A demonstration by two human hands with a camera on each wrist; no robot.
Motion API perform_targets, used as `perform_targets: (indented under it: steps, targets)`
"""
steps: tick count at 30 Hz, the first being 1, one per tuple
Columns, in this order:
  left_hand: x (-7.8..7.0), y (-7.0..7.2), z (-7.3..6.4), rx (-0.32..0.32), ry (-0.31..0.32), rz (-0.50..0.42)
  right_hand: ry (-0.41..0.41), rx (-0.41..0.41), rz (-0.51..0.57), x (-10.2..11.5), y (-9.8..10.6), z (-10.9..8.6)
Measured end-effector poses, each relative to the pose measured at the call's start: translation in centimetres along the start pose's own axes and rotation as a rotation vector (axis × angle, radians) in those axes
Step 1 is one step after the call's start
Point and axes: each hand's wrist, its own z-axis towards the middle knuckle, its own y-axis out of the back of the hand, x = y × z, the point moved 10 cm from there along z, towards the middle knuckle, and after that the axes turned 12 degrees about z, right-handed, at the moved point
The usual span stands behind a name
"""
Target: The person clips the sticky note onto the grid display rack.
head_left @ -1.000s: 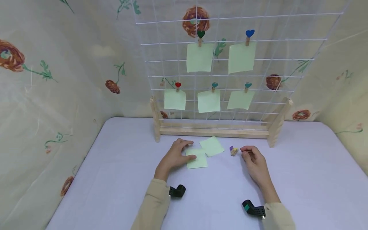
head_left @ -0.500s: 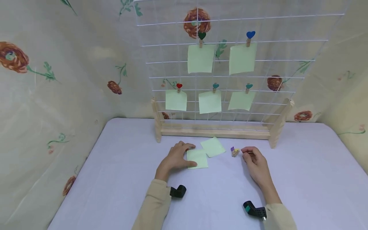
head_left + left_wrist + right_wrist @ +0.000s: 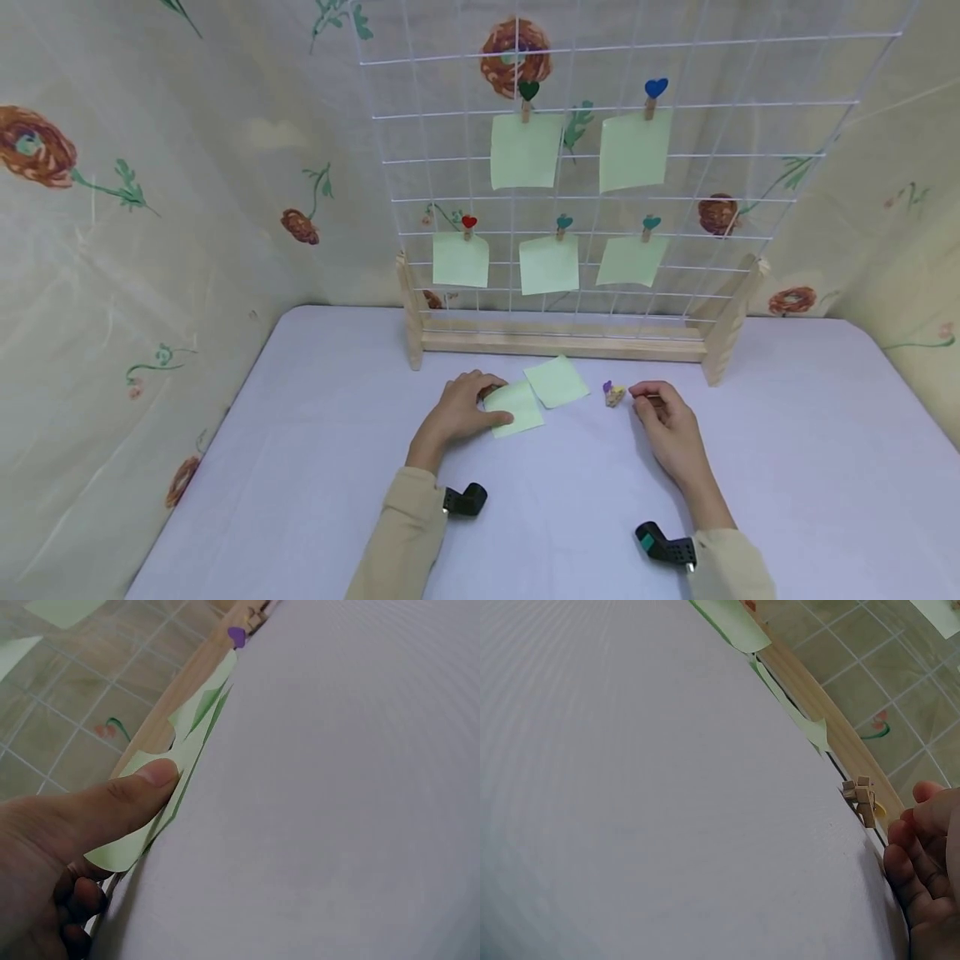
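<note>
My left hand (image 3: 461, 408) pinches a pale green sticky note (image 3: 519, 410) by its left side. In the left wrist view the thumb lies on top of the note (image 3: 120, 851), while the other fingers are curled behind and below its edge. A second pale green sticky note (image 3: 557, 382) lies on the table just beyond it. To the right is a small cluster of wooden clothespins (image 3: 615, 395) with purple and yellow tops. My right hand (image 3: 667, 425) rests beside the clothespins, fingers loosely curled, apart from them and holding nothing.
Behind the notes stands a white wire grid (image 3: 450, 158) on a wooden base (image 3: 555, 345). Several green notes hang from it by heart-topped clothespins, one with a red heart (image 3: 469, 222). A white cloth (image 3: 555, 517) covers the table; floral curtains surround it.
The near sticky note has turned slightly and its left side has come up into my left hand, whose fingers have closed on it. My right hand stays beside the clothespins.
</note>
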Motion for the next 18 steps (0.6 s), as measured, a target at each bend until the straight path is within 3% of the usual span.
perform_targets:
  steps: [18]
  targets:
    - [2.0, 0.8, 0.3, -0.202, 0.097, -0.265, 0.019, -0.026, -0.049, 0.1, 0.1, -0.1]
